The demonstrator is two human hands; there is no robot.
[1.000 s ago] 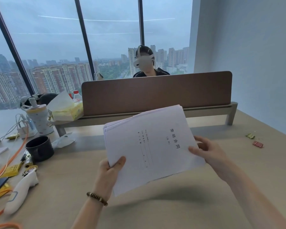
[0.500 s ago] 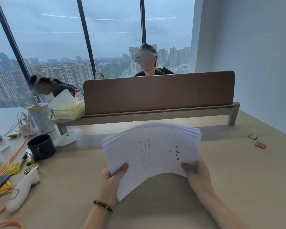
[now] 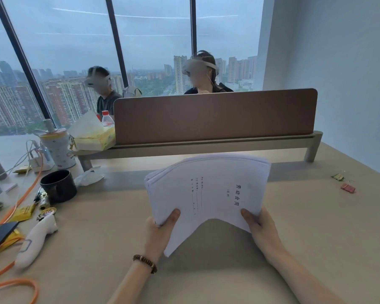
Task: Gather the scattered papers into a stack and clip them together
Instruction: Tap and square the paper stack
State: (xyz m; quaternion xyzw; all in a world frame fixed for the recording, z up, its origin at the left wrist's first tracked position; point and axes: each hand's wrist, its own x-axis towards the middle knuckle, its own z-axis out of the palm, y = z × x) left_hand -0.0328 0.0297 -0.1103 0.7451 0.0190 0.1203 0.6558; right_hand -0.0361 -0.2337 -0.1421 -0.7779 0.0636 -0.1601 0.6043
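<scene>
Holding the paper stack (image 3: pixel 208 189) above the desk (image 3: pixel 316 227), we grip its near edge between us: left hand (image 3: pixel 160 233) and right hand (image 3: pixel 259 227) each pinch a corner, thumb on top, so the sheets bow upward between them. Its long axis runs left to right, the printed title turned sideways. The black mug (image 3: pixel 58 185) sits left, its contents unseen; two binder clips (image 3: pixel 343 183) lie far right.

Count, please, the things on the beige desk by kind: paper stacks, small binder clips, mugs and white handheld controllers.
White paper stack, held in both hands above the desk: 1
Small binder clips, one green and one red, at the far right: 2
Black ceramic mug, at the left: 1
White plastic handheld controller, at the left: 1
Total: 5
</scene>
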